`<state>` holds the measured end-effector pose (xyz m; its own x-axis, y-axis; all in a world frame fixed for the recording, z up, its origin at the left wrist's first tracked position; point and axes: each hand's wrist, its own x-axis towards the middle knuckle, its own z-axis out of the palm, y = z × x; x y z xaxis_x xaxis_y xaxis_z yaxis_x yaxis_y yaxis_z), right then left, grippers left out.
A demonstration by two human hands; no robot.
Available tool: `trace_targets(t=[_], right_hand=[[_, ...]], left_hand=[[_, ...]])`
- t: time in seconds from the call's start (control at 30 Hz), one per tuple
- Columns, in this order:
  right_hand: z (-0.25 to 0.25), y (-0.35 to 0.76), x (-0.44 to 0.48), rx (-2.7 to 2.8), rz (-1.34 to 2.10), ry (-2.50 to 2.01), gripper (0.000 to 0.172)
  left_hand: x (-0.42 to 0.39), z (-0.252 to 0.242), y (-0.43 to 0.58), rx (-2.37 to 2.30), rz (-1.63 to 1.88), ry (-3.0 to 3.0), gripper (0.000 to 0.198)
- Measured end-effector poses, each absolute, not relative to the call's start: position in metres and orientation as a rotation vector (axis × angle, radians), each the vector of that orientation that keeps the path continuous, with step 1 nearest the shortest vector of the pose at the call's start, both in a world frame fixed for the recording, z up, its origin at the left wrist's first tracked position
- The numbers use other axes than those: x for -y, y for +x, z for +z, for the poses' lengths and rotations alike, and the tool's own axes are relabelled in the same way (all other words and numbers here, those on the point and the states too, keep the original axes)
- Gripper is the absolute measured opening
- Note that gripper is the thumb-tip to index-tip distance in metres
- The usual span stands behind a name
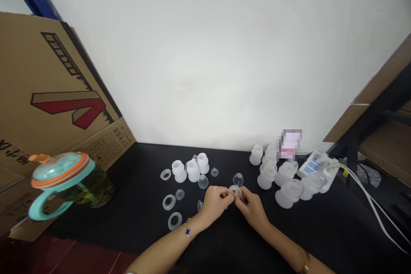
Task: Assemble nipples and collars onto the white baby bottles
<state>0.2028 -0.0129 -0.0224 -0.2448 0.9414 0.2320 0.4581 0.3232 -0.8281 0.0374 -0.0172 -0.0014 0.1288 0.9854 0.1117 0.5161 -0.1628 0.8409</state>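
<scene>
My left hand (216, 202) and my right hand (252, 209) meet over the black table, fingers pinched on a translucent bottle collar ring (235, 189). Whether a nipple sits inside the ring is too small to tell. Just beyond it lies a clear dome cap (238, 179). Left of my hands stand open white baby bottle bodies (193, 171), with another clear dome cap (203, 182) in front. Loose collar rings (175, 221) and clear nipples (180, 194) lie further left. A clear part (200, 205) is partly hidden behind my left hand.
Several baby bottles (289, 193), some capped, stand at the right near a white power strip (316, 165) with white cables (369, 199). A teal-lidded jug (72, 184) and a large cardboard box (54, 94) occupy the left. The white wall (221, 72) bounds the back.
</scene>
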Motion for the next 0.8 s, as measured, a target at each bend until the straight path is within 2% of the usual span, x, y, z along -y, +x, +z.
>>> trace_targets(t=[0.8], right_hand=[[-0.0197, 0.2026, 0.0141, 1.838, 0.821, -1.262, 0.035]], left_hand=[[0.0161, -0.0041, 0.0383, -1.468, 0.945, 1.766, 0.037]])
